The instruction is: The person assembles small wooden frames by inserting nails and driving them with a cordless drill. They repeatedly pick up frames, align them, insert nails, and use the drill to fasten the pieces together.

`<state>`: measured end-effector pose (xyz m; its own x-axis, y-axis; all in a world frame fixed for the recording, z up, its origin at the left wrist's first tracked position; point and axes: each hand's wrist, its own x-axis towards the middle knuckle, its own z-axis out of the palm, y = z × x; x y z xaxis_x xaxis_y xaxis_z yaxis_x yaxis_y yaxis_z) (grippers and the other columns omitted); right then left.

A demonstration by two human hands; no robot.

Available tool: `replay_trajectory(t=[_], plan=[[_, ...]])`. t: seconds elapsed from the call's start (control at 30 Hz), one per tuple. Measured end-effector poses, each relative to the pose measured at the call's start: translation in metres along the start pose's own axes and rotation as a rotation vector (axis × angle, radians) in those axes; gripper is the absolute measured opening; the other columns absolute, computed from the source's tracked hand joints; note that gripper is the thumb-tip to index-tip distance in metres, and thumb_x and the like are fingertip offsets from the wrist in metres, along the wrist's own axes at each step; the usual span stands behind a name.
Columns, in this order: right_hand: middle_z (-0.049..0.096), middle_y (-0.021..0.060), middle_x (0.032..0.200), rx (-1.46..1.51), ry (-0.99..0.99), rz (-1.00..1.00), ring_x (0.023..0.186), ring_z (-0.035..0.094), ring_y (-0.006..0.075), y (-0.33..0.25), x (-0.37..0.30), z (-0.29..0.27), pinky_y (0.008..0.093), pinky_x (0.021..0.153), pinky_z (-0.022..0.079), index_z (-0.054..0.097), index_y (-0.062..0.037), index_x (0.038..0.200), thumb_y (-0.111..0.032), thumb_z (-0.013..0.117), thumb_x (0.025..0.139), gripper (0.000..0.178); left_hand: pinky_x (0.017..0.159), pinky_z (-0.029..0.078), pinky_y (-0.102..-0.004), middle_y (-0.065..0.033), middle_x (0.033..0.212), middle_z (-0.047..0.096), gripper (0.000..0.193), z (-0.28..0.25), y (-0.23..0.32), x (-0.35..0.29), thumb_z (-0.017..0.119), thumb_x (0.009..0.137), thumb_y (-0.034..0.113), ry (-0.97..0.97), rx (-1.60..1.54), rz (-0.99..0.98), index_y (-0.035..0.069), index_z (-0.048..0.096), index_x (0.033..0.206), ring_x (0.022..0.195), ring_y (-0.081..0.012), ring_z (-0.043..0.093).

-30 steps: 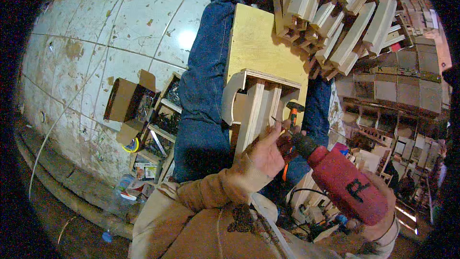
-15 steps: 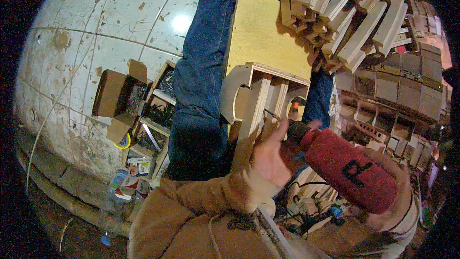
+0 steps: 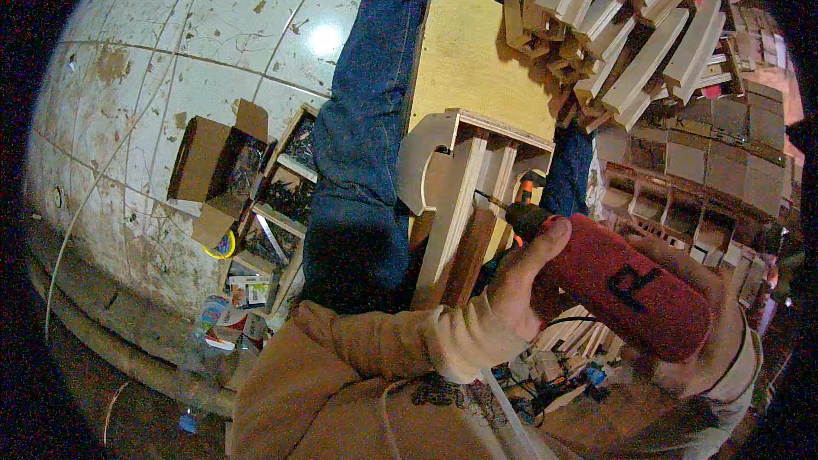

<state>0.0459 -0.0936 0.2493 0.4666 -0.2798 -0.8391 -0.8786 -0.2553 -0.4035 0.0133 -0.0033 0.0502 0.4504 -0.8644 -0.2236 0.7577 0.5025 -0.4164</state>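
Note:
A red power drill (image 3: 626, 285) lies level in front of me, its bit pointing left. My left hand (image 3: 524, 290) is wrapped round the front of the drill body, the thumb on top behind the black chuck (image 3: 528, 220). My right hand (image 3: 720, 290) grips its rear, with the fingers partly hidden. The bit tip meets or nearly meets a pale wooden strip (image 3: 456, 221); contact cannot be made out. This strip belongs to a wooden assembly with a yellow plywood panel (image 3: 477, 60) and a curved side piece (image 3: 417, 162), resting across my legs.
Wooden pieces (image 3: 630, 60) are stacked at the far right. On the tiled floor to the left stand an opened cardboard box (image 3: 200, 158) and a divided wooden tray (image 3: 298, 170) holding dark screws. A black-and-orange object (image 3: 527, 191) sits beside the bit. Cables and wood scraps lie lower right.
My left hand has moved back from beside the bit and chuck to the drill's front body. The drill has shifted only slightly, its bit still by the wooden strip.

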Motion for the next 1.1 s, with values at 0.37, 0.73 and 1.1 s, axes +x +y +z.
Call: replay_trajectory(t=[0.37,0.73,1.1], plan=[[0.063,0.0191,0.114,-1.016,-0.227,-0.530,0.103,0.065,0.0277,-0.005,0.013,-0.017,0.0362,0.092,0.049,0.045,0.0060,0.130,-0.030,0.078,0.060,0.085,0.065,0.053,-0.0329,-0.0147,0.100,0.065,0.042,-0.037,0.041,-0.027,0.069,0.083,0.034,0.388,1.292,-0.125,0.005,0.060,0.112,0.083,-0.0248,0.065],[0.064,0.0229,0.110,-0.465,0.013,-0.920,0.091,0.067,0.0358,0.121,0.011,-0.027,0.0400,0.079,0.054,0.032,-0.0016,0.142,-0.026,0.076,0.074,0.084,0.093,0.044,-0.0308,-0.0119,0.118,0.062,0.065,-0.028,0.180,0.052,0.081,0.073,0.027,-0.041,1.975,0.145,0.000,0.054,0.126,0.106,-0.0172,0.057],[0.062,0.0171,0.117,0.083,0.507,-0.482,0.106,0.062,0.0266,0.267,0.017,0.012,0.0380,0.093,0.048,0.045,0.0003,0.134,-0.026,0.080,0.070,0.078,0.077,0.051,-0.0287,-0.0080,0.093,0.070,0.046,-0.018,0.167,0.047,0.080,0.073,0.026,0.100,1.984,0.102,-0.002,0.066,0.107,0.084,-0.0133,0.063]])
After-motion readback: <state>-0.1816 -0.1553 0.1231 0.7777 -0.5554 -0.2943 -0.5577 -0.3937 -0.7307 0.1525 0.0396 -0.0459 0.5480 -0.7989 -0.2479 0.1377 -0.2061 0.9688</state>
